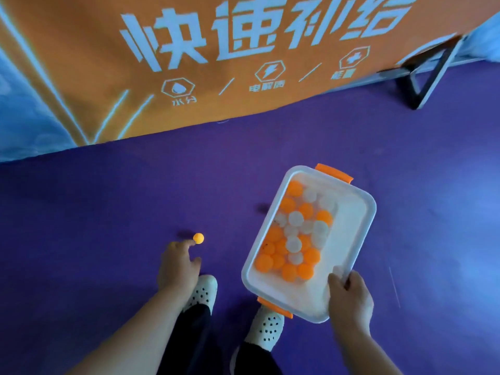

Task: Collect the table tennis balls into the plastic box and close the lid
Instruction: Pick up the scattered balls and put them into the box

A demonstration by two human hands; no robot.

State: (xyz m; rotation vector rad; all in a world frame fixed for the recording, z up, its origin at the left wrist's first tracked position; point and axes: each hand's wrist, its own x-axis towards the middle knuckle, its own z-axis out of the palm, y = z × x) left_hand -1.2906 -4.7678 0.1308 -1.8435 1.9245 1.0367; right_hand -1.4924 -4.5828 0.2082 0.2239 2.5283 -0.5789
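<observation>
Table tennis balls (295, 234), smooth round spheres, orange and white mixed: heaped inside translucent white plastic box (354, 226), rectangular with rounded corners, glossy raised rim, open at the top. Orange plastic clip handles (334, 173), one at each short end. Box tilted, held over matte purple floor (405, 158), near end above one shoe.
Right hand (349, 299): fingers (338, 280) curled over the rim at the near right corner, gripping the box.
Single loose orange ball (198, 238): on the floor, left of the box, well apart from it.
Left hand (177, 266): lowered toward the floor, fingers (189, 242) loosely spread, one fingertip touching the loose ball, nothing gripped.
White perforated rubber clogs (204, 292), black trousers (189, 339).
Orange fabric banner (108, 63), white printed characters and hexagon icons, behind; black angular metal stand (422, 85) at its right end.
</observation>
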